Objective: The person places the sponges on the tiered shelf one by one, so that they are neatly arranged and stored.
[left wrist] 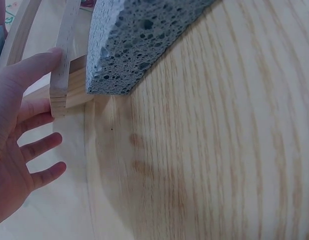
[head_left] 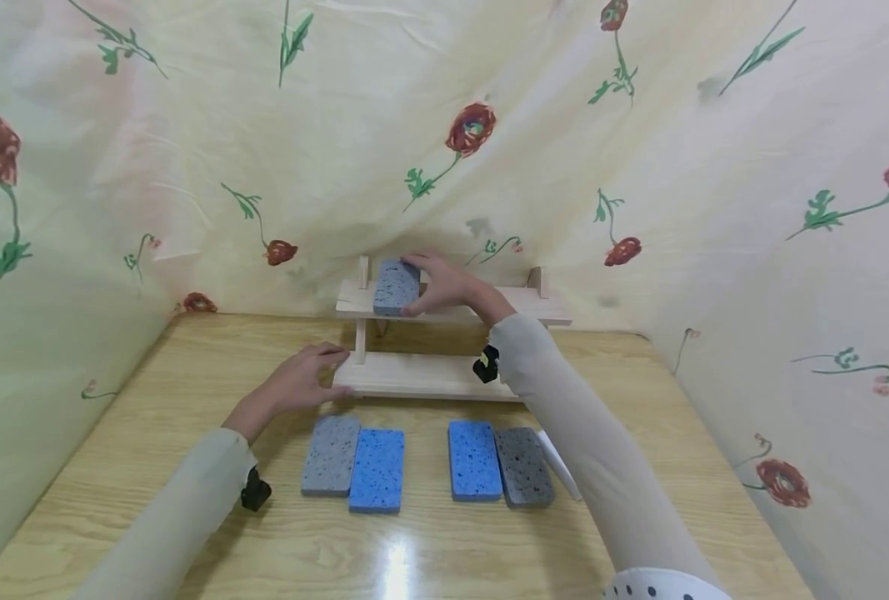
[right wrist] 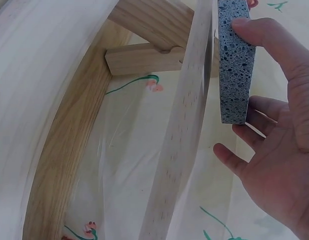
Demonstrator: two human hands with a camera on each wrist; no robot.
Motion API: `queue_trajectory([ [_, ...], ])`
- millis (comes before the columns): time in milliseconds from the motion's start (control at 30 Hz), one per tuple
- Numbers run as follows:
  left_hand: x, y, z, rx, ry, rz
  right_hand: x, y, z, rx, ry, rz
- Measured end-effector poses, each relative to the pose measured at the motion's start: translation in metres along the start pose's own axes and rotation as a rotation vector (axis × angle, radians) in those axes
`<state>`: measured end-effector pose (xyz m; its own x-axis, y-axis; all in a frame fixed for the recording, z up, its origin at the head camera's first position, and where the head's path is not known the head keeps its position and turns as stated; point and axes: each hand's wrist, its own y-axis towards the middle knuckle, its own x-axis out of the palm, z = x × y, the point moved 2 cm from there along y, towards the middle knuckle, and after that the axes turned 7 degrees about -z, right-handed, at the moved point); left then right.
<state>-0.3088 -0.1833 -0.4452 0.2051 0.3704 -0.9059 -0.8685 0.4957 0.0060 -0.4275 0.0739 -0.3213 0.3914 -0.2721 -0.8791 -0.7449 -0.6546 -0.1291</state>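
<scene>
At the left end of the upper board of a two-tier wooden shelf point(head_left: 437, 375), my right hand point(head_left: 447, 285) holds a grey speckled sponge point(head_left: 396, 287). The right wrist view shows the thumb on one face of this sponge point(right wrist: 235, 65) and fingers behind it. My left hand point(head_left: 305, 379) grips the left end of the lower board, its thumb and forefinger on either side of the wood point(left wrist: 62, 75) in the left wrist view. On the table before the shelf lie a light grey sponge point(head_left: 330, 457), two blue sponges point(head_left: 377, 471) point(head_left: 476, 461) and a dark grey sponge point(head_left: 525, 468).
A white flat item point(head_left: 559, 467) lies beside the dark sponge, partly hidden by my right sleeve. The shelf stands near the back edge of the wood-grain table point(head_left: 212, 358). Flowered cloth point(head_left: 324, 167) hangs behind and at both sides.
</scene>
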Motion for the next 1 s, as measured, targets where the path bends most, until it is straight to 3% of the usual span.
queue_trajectory([
  [633, -0.0013, -0.0001, -0.0003, 0.004, -0.012, 0.000, 0.0077, 0.0086, -0.0080, 0.014, 0.040, -0.100],
  [1000, -0.0008, 0.0001, -0.0002, -0.003, -0.017, -0.002, 0.0080, 0.0072, -0.0061, 0.006, 0.048, -0.104],
])
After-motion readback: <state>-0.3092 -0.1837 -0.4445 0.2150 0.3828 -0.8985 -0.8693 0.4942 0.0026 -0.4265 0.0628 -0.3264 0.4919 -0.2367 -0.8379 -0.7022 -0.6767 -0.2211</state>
